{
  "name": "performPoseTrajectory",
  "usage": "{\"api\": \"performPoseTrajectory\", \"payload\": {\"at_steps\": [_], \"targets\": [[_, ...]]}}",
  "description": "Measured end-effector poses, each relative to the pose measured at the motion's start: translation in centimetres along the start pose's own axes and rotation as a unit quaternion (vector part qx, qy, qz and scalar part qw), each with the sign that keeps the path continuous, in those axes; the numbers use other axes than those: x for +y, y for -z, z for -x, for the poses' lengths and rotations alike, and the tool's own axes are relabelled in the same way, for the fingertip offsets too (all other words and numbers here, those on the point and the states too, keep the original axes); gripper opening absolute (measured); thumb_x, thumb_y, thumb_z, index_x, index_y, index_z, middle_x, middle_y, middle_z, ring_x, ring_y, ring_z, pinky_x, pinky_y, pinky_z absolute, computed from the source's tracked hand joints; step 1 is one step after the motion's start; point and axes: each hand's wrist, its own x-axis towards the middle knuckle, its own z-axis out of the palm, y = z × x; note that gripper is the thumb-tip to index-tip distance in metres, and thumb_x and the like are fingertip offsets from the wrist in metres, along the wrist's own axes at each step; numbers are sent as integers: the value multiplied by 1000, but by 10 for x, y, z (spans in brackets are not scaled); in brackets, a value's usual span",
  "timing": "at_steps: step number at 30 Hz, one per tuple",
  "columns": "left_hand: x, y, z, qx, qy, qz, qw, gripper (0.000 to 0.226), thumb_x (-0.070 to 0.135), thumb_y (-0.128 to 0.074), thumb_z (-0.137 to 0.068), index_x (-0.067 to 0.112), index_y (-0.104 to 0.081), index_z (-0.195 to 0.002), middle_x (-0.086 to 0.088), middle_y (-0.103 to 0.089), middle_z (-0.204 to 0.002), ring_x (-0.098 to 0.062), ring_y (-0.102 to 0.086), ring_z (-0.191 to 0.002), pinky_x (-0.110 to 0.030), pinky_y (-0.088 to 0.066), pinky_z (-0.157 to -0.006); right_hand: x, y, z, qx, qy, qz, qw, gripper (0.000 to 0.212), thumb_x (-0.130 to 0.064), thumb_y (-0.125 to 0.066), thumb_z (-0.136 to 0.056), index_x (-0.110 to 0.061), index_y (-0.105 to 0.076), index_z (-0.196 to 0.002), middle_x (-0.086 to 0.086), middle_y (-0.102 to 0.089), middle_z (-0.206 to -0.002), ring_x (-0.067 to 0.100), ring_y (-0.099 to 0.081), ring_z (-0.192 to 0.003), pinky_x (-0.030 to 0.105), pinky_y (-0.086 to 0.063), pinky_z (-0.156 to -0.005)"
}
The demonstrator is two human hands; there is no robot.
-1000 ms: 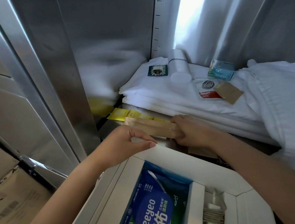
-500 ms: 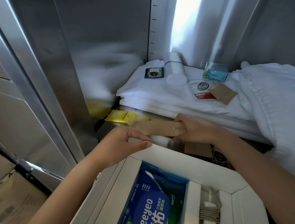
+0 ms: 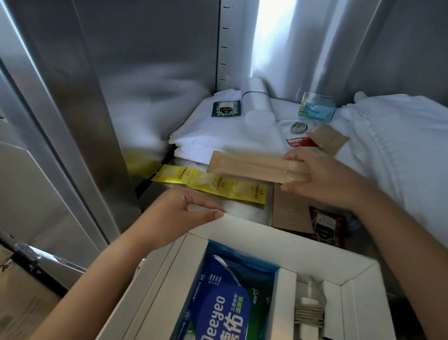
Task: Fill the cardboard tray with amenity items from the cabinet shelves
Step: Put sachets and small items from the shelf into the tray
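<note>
**Kraft sleeve held crosswise above the tray**

The right hand [image 3: 322, 178] is pinching the right end of a long kraft paper sleeve [image 3: 247, 167], fingers over the top edge and thumb under it. The sleeve's long axis is running left to right across mid-frame, with the free end pointing left, over the yellow sachet strip [image 3: 210, 186]. The cardboard tray [image 3: 266, 236] is sitting directly below in the frame. The left hand [image 3: 183, 215] is gripping the tray's far rim near the left corner, thumb and fingers closed on the edge.

Judgement: the tray's compartments are running toward the bottom of the frame, so the sleeve is lying across them and probably needs a quarter turn going in. The right hand is the carrier; the left is only steadying.

Legible writing:
- The blue wipes pack [image 3: 222, 305] in the left compartment is showing "Deeyeo" and "德佑".
- The green sachet [image 3: 226, 108] on the folded linen [image 3: 220, 134], upper centre, is showing "CHALI".
- The dark red sachet [image 3: 325, 227] under the right wrist is also showing "CHALI".
- The sleeve's print beside the fingers is too faint to read.
</note>
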Motion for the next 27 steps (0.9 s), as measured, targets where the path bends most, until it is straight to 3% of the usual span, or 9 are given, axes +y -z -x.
{"api": "performPoseTrajectory", "payload": {"at_steps": [5,8,14,18,22,27], "targets": [[0,-1,0,-4,-6,3,1000,9,25,-69,-84,27,-76,-89,28,-69,-83,11,-61,-84,1,-39,-68,-1,18,34,47,-19,-44,998,52,-36,-74,-78,-36,-47,-123,-17,-46,-114,4,-48,-101,25,-39,-81],[0,-1,-1,-8,-6,10,1000,9,23,-69,-84,27,-76,-89,28,-69,-83,11,-61,-84,1,-39,-69,-3,23,54,46,-21,-66,997,47,-38,-74,-77,-45,-45,-114,-21,-51,-106,-2,-51,-92,23,-44,-75],[-2,-1,-1,-9,-1,23,1000,8,24,-69,-84,28,-75,-88,28,-69,-84,12,-61,-85,1,-39,-69,-1,18,82,34,-23,-92,995,50,-36,-77,-72,-42,-51,-115,-21,-56,-105,-3,-56,-90,17,-43,-70],[-4,-1,-4,-12,9,29,999,9,26,-69,-83,28,-76,-89,22,-72,-86,7,-63,-86,-7,-42,-75,-3,19,97,10,6,-96,995,50,-51,-72,-64,-49,-51,-109,-29,-55,-106,-11,-52,-97,5,-39,-73],[-4,1,-4,-21,-6,30,999,12,21,-66,-86,27,-76,-91,19,-73,-89,6,-65,-87,-4,-44,-75,-6,18,109,-23,25,-88,996,54,-69,-68,-62,-54,-50,-111,-31,-52,-114,-5,-54,-103,14,-46,-77],[-3,2,-4,-27,-6,20,999,10,24,-67,-86,26,-75,-92,25,-71,-83,12,-61,-85,2,-39,-70,-9,13,123,-62,44,-64,995,60,-68,-65,-56,-58,-48,-112,-28,-55,-115,-2,-57,-103,20,-50,-78]]}}
